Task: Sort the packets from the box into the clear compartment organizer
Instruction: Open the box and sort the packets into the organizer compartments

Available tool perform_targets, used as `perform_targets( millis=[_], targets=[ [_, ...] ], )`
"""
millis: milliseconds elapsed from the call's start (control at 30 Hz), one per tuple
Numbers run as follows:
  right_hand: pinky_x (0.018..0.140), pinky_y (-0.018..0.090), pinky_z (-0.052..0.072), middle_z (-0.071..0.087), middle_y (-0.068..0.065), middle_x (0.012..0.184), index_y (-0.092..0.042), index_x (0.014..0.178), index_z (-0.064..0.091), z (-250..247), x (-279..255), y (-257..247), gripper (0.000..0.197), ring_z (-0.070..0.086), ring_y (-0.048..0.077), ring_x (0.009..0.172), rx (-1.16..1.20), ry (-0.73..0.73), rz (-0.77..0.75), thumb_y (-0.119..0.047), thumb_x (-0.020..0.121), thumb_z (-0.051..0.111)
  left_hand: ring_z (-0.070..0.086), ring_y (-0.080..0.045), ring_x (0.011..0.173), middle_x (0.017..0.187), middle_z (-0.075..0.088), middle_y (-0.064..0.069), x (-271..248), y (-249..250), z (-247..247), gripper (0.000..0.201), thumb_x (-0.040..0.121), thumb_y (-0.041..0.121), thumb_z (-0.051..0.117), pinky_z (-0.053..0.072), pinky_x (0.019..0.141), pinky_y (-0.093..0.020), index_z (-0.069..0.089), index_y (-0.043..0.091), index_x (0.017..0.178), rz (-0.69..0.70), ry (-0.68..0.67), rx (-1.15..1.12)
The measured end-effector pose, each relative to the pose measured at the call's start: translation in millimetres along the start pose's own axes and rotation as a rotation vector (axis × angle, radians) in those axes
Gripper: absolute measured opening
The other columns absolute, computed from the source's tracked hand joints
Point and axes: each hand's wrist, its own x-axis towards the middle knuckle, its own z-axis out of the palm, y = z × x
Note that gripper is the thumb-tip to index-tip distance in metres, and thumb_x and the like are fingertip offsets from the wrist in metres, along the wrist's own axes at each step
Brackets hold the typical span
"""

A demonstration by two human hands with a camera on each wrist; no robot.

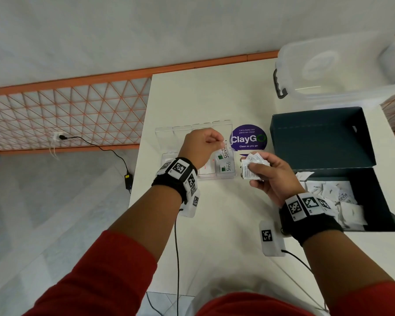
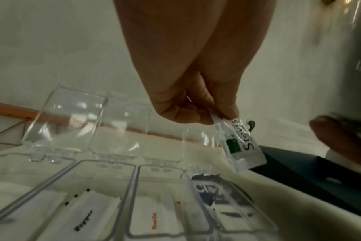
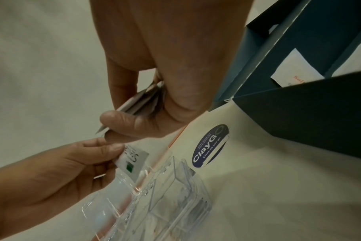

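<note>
- A purple round sticker (image 1: 248,138) on the table, centre of the head view, read "ClayGO", "Let's keep our pantries clean", "Clean as you go".
- The pinched packet (image 2: 240,144) read "Stevia".
- Packets in the organizer, lower wrist view, read "Pepper" (image 2: 83,220) and "Salt" (image 2: 154,221).

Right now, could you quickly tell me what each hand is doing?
Left hand: pinching a Stevia packet above the organizer.
Right hand: gripping a stack of packets.
</note>
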Motion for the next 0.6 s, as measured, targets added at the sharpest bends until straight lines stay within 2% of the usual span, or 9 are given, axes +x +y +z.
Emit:
perform_targets(
  millis=[167, 300, 400, 500, 600],
  targets=[
    [0.05, 0.022, 0.055, 0.077, 0.004, 0.091, -0.015, 0.101, 0.068, -3, 3, -1, 0.02, 0.073, 0.016, 0.071, -0.026, -0.011, 0.012, 0.002, 0.089, 0.066, 0.063, -0.007, 0.077, 0.089, 0.072, 0.0, 10, -5, 22, 0.004, 0.084, 0.017, 0.072, 0.043, 0.065, -0.01, 0.072, 0.02, 0.088, -0.026, -0.067, 0.21],
    [0.051, 0.023, 0.055, 0.077, 0.006, 0.096, -0.02, 0.095, 0.072, -9, 4, -1, 0.022, 0.073, 0.017, 0.074, -0.024, -0.002, 0.005, 0.0, 0.089, 0.067, 0.067, -0.018, 0.085, 0.091, 0.073, -0.003, 13, -11, 35, 0.008, 0.086, 0.012, 0.067, 0.052, 0.08, -0.027, 0.074, 0.015, 0.09, -0.023, -0.14, 0.378],
    [0.051, 0.024, 0.054, 0.076, 0.006, 0.099, -0.028, 0.087, 0.076, -11, 5, -1, 0.029, 0.074, 0.023, 0.079, -0.025, -0.014, 0.006, 0.0, 0.089, 0.067, 0.068, -0.024, 0.082, 0.092, 0.073, -0.006, 13, -18, 40, 0.015, 0.088, 0.007, 0.061, 0.056, 0.078, -0.036, 0.074, 0.011, 0.092, -0.005, -0.18, 0.455],
    [0.052, 0.024, 0.054, 0.076, 0.007, 0.097, -0.025, 0.09, 0.074, -12, 6, 0, 0.025, 0.073, 0.024, 0.08, -0.02, -0.006, 0.015, -0.001, 0.089, 0.068, 0.067, -0.025, 0.084, 0.099, 0.072, -0.008, 14, -22, 43, 0.016, 0.09, 0.009, 0.059, 0.056, 0.077, -0.034, 0.072, 0.012, 0.1, 0.035, -0.182, 0.523],
    [0.051, 0.024, 0.054, 0.074, 0.009, 0.097, -0.02, 0.097, 0.071, -11, 7, 3, 0.021, 0.072, 0.027, 0.082, -0.021, -0.003, 0.027, -0.001, 0.089, 0.068, 0.063, -0.022, 0.092, 0.108, 0.067, -0.006, 14, -24, 45, 0.017, 0.09, 0.015, 0.062, 0.046, 0.08, -0.028, 0.071, 0.013, 0.104, 0.087, -0.168, 0.564]
  ],
)
